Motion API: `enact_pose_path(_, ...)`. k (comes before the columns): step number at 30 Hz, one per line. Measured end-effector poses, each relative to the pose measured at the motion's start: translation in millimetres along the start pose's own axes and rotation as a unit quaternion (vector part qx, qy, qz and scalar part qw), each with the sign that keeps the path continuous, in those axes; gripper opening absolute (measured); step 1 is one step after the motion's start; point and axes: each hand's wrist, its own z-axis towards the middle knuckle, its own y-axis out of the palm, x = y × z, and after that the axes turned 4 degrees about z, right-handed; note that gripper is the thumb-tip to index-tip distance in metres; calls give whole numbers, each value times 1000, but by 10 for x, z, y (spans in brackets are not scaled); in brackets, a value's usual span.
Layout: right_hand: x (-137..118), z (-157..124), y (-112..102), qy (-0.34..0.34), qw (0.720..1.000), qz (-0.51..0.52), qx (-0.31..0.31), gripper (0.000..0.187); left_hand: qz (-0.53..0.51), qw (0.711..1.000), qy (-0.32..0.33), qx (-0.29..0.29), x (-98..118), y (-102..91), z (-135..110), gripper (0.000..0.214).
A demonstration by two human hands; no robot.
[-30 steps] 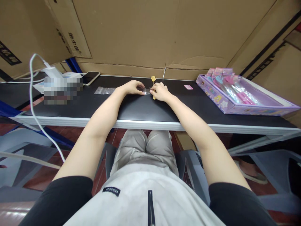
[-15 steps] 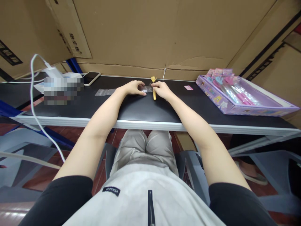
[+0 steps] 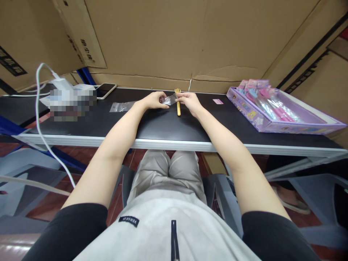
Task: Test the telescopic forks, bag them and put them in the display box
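Note:
A small clear plastic bag [image 3: 169, 99] is held just above the black table [image 3: 163, 125] between both hands. My left hand [image 3: 153, 100] pinches its left end, fingers curled. Pinching the bag's right end is my right hand [image 3: 189, 101]. A small yellow toy fork [image 3: 178, 102] lies on the table directly under the bag, prongs pointing away from me, partly beside my right fingers.
Another clear bag [image 3: 121, 106] lies flat to the left. A phone [image 3: 105, 89] and a white charger with cable [image 3: 58, 84] sit at far left. A small pink card [image 3: 218, 101] and a purple box of pink toys [image 3: 274, 108] are on the right. Cardboard walls stand behind.
Both hands have lifted the clear bag off the table and drawn slightly apart. The yellow fork, earlier half covered by my right hand, now lies exposed.

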Motion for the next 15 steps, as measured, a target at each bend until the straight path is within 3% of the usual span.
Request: enact_pose_path(15,41,12,-4,-28,991,-133,-3,24,-29,999,21,19,-35,-3,28,51)
